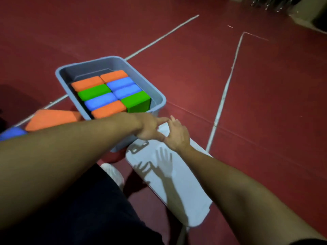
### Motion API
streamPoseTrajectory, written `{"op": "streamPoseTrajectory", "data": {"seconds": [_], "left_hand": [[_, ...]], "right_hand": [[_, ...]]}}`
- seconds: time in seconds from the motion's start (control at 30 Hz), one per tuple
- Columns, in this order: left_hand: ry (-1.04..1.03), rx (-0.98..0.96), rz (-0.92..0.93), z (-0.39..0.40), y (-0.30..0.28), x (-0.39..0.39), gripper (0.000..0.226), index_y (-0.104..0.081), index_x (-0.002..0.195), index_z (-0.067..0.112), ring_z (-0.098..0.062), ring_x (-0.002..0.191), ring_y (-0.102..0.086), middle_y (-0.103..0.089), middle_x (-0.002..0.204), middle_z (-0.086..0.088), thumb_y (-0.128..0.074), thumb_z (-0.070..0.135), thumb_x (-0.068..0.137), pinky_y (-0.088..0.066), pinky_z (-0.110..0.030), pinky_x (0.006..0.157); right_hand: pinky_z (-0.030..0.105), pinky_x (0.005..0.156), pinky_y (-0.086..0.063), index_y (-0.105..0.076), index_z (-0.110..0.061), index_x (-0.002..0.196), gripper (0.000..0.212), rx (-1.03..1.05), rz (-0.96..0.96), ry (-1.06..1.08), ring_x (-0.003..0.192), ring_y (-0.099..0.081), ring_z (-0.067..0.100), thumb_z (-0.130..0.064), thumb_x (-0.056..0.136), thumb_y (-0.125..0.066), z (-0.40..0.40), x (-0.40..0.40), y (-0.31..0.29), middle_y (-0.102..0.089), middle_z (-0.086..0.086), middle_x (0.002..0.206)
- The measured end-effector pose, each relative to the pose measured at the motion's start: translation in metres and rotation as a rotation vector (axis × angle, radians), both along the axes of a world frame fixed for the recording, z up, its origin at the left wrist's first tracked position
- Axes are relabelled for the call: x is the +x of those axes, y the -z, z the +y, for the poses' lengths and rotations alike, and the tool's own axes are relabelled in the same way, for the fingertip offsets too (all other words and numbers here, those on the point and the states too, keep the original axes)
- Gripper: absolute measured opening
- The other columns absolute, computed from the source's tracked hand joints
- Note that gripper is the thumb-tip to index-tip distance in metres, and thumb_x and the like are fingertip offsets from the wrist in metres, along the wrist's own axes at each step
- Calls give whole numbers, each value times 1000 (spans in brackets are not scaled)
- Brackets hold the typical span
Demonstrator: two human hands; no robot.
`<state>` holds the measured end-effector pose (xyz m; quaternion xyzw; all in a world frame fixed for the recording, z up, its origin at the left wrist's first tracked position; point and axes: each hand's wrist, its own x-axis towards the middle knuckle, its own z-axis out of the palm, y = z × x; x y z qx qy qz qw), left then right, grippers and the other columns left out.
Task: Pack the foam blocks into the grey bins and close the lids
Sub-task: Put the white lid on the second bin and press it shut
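Observation:
An open grey bin [160,98] stands on the red floor, filled with several upright foam blocks: orange [86,83], green [136,101] and blue [123,83]. Its grey lid [178,188] lies flat on the floor just in front and to the right of it. My left hand [152,128] and my right hand [177,135] are side by side over the lid's far edge, at the bin's near right corner. Both have their fingers apart and hold nothing; their shadows fall on the lid. A loose orange block [51,119] and a blue one [12,132] lie left of the bin, partly behind my left arm.
White tape lines [224,91] cross the red floor right of and behind the bin. My white shoe [113,174] and dark trouser leg are beside the lid's left edge. Dim furniture [304,9] stands in the far right corner.

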<state>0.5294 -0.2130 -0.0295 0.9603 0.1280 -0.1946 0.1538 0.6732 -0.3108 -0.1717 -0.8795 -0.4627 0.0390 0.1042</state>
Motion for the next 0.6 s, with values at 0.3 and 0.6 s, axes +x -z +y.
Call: {"op": "streamPoseTrajectory", "data": {"seconds": [0.3,0.6], "left_hand": [[133,-11,91,-16,25,-2,84,-10,156,38,-25,142,-33,-32,158,-1,-50,67,89,-33,-37,112],[80,-70,183,4,31,6,89,-9,157,36,-25,139,-36,-39,154,-3,-51,70,86,-32,-34,112]], "right_hand": [[52,109,-33,-39,-15,140,81,-199,151,41,140,-31,28,-71,82,-47,-46,-37,95,-29,7,156],[48,106,-37,-39,-13,136,86,-363,227,-3,139,-30,29,-72,77,-59,-54,-61,150,-28,8,156]]}}
